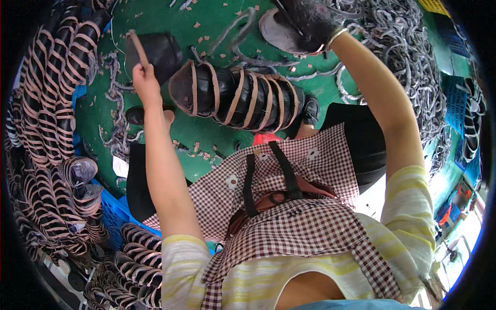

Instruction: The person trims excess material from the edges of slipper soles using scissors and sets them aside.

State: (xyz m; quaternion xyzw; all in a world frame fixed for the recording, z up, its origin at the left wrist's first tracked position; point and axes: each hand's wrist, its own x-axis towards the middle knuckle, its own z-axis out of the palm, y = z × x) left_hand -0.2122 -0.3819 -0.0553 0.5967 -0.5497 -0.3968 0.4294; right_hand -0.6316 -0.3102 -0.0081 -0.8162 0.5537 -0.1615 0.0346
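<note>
My left hand (147,85) is closed around the tan edge of a black shoe upper (164,54), holding it up at the far left. At the far right, my right hand (315,26) looks black, as if gloved, with a light band at its wrist. It is at another black shoe upper (276,32), whose grey inner face shows. The fingers there blend into the black material, so their grip is hard to make out. Between the two hands and nearer me lies a row of nested black shoe uppers (240,98) with tan edges.
Tangled grey strips (385,57) are heaped at the right. More nested shoe uppers (51,88) are stacked along the left, by a blue crate (116,212). Tan scraps and loose strips lie on the green floor (206,150). Blue baskets (454,101) stand at the far right.
</note>
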